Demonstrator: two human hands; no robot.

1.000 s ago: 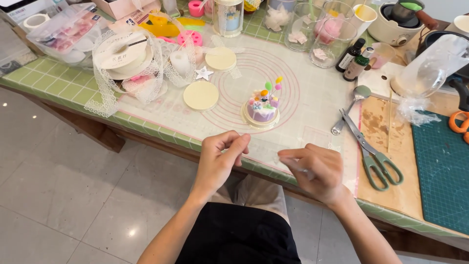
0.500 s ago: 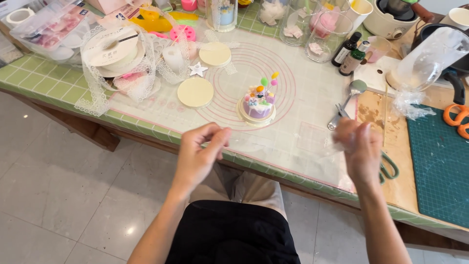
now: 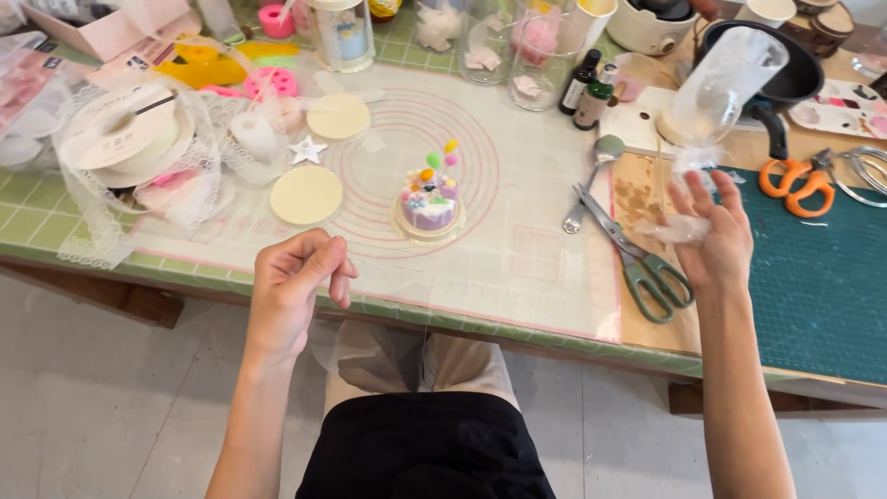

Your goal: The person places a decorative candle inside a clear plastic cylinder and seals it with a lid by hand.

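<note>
Both hands apart now: right hand (image 3: 716, 236) raised, grip pinching clear film (image 3: 679, 228); left hand (image 3: 294, 286) curled.

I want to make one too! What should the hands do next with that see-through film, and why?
Probably lower the clear film toward the little cake. The right hand holds a crumpled bit up over the scissors, the left hand pinches at the table's edge, and the cake sits uncovered between them.
</note>
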